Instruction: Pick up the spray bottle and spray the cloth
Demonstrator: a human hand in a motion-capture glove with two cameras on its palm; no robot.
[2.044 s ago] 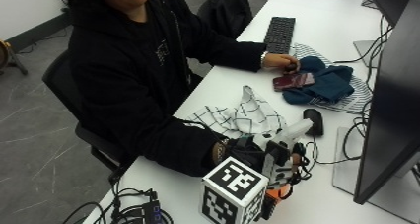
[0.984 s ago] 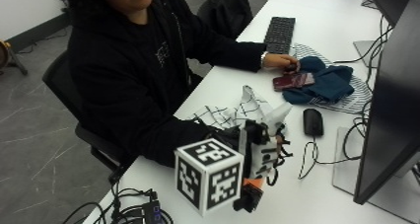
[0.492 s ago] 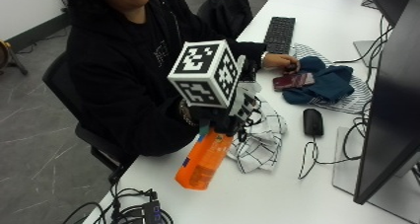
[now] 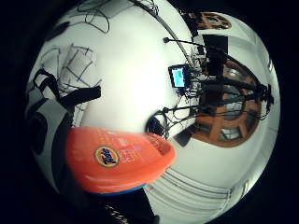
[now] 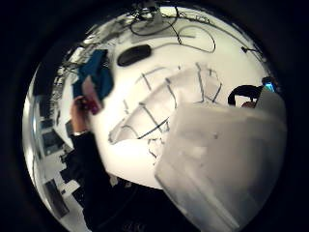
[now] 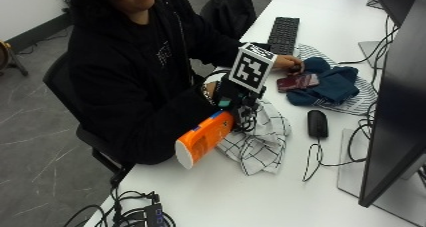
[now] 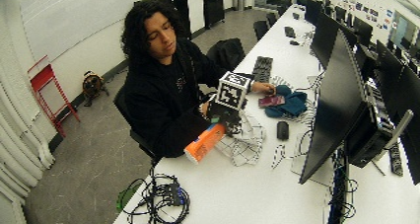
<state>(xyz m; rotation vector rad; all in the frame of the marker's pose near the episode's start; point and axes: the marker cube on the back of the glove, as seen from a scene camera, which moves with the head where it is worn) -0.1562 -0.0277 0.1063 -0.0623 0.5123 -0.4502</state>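
The spray bottle's nozzle end was hidden behind the gloved right hand, so the fingers on it could not be made out. Part of the checked cloth lay covered by bottle and hand. The monitor was cut off by the picture's edge.
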